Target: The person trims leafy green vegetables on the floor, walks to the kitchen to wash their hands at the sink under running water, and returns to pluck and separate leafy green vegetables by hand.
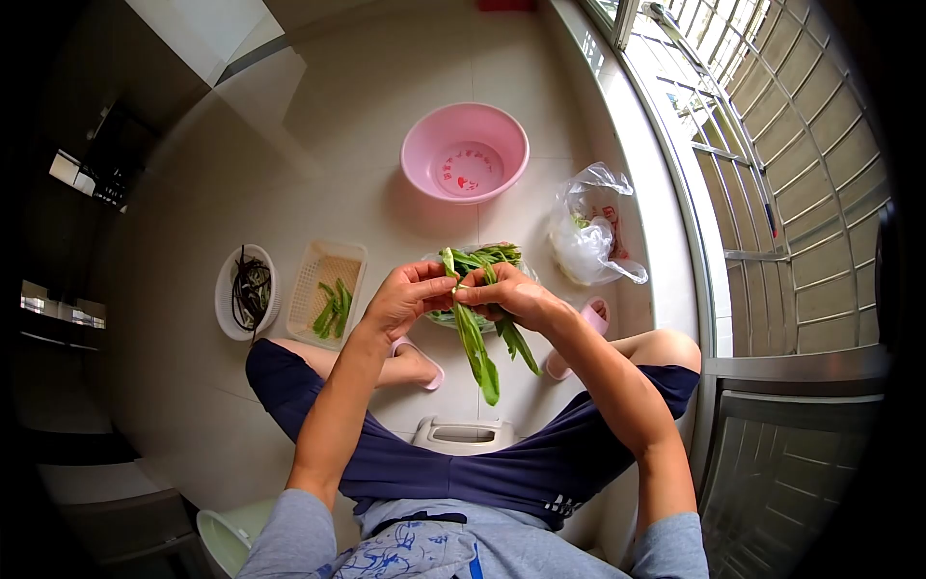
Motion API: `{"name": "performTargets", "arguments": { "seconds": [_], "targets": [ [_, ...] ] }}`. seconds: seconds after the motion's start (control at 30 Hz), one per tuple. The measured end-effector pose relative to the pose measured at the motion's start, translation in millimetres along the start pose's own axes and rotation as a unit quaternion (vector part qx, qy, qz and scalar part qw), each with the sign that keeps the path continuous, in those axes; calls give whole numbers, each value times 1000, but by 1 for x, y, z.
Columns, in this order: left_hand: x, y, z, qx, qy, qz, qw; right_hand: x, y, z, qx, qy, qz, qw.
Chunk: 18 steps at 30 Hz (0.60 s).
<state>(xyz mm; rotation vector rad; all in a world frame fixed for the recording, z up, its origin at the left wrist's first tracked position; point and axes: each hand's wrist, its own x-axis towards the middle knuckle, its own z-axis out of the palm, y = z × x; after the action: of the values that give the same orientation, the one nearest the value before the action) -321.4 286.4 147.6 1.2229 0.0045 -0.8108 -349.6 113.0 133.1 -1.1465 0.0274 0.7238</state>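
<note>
Long green leafy stalks hang between the person's bare left hand and right hand, fingertips of both pinched together on them, above the pale tiled floor.

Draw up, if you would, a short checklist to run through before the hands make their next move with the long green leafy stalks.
1. Left hand on the long green leafy stalks: ok, fingers pinch near their upper part.
2. Right hand on them too: ok, thumb and fingers close beside the left hand's.
3. Heap of loose greens beyond the hands fully in view: not ok, the hands partly cover it.
4. Round pink plastic basin upright: ok, mouth facing up.
5. Rectangular cream plastic basket within reach: ok, probably, just left of the left hand.
6. Contents of the translucent white plastic bag known: cannot tell.
</note>
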Motion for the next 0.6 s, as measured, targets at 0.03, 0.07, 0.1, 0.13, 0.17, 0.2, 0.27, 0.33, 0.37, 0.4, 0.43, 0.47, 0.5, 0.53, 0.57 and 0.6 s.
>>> {"name": "performTargets", "arguments": {
  "seconds": [0.03,0.07,0.1,0.13,0.17,0.2,0.27,0.33,0.37,0.4,0.43,0.47,0.5,0.53,0.57,0.6],
  "targets": [
    [0,0,0,1,0,-1,1000,-1,0,0,18,-13,6,1000],
    [0,0,-1,0,0,-4,1000,-1,0,0,19,-12,6,1000],
    [0,0,-1,-1,1,-8,1000,-1,0,0,26,-16,5,1000],
    [0,0,-2,-1,1,-9,1000,-1,0,1,32,-19,4,999],
    [0,0,-4,-5,-11,-14,1000,-2,0,1,33,-19,4,999],
    [1,-1,-6,-9,-22,-19,1000,-3,-1,3,32,-19,3,999],
    [0,0,-5,-15,-32,-20,999,-4,-3,5,32,-19,3,999],
    [-1,0,-5,-22,-43,-21,999,-5,-3,6,33,-24,3,999],
    [-1,0,-5,-23,-43,-18,999,-5,-3,7,35,-24,3,999],
    [-1,0,-5,-23,-44,-15,999,-5,-3,8,32,-23,2,999],
    [-1,0,-6,-23,-44,-15,999,-5,-3,8,29,-22,1,999],
    [-1,0,-6,-18,-39,-14,999,-6,-3,8,30,-22,1,999],
    [-2,0,-6,-14,-34,-13,999,-6,-3,8,21,-19,-6,1000],
    [-3,2,-7,-14,-34,-13,999,-6,-3,9,12,-17,-14,1000],
    [-4,3,-7,-10,-20,-5,1000,-7,-4,9,13,-17,-14,1000],
    [-4,5,-8,-5,-7,4,1000,-9,-7,8,-10,4,-9,1000]
  ]
}}
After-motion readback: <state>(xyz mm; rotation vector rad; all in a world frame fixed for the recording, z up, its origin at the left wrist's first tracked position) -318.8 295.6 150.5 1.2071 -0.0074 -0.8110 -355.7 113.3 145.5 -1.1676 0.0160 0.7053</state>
